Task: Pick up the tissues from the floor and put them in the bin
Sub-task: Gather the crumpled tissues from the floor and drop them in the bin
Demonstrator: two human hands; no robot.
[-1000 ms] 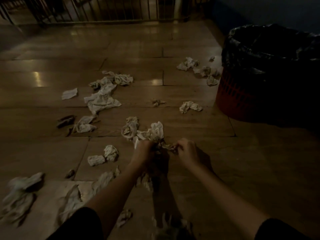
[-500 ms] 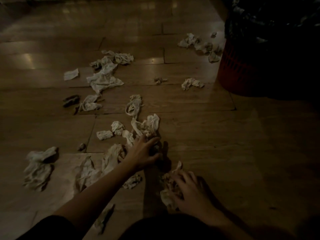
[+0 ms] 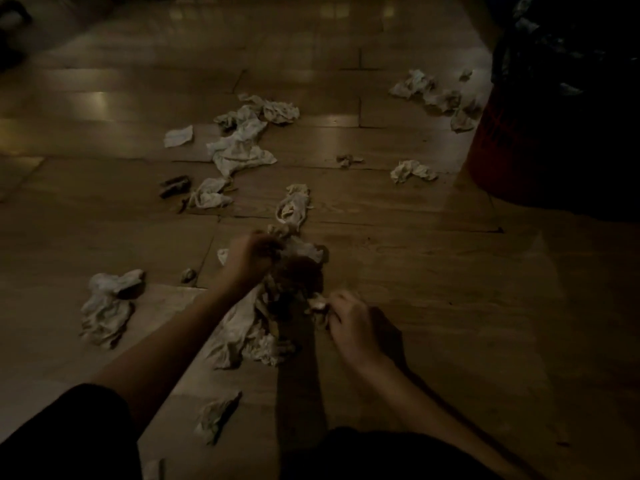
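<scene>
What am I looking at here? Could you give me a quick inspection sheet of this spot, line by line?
Surface: dim wooden floor, shiny patches of reflected light far off.
Job's things: many crumpled tissues scattered on the floor; red bin with a black bag at the far right, a few tissues lying beside its base.
Clutter: a small dark scrap among the tissues; too dim to identify.
Hands: left hand closed on a bunch of tissues; right hand closed on a tissue near the floor.
Cables: nothing seen.
Surroundings: dark sleeves at the bottom edge; the rest is too dark to tell.

Crumpled paper tissues [image 3: 242,152] on glossy wood floor [image 3: 398,258]
</scene>
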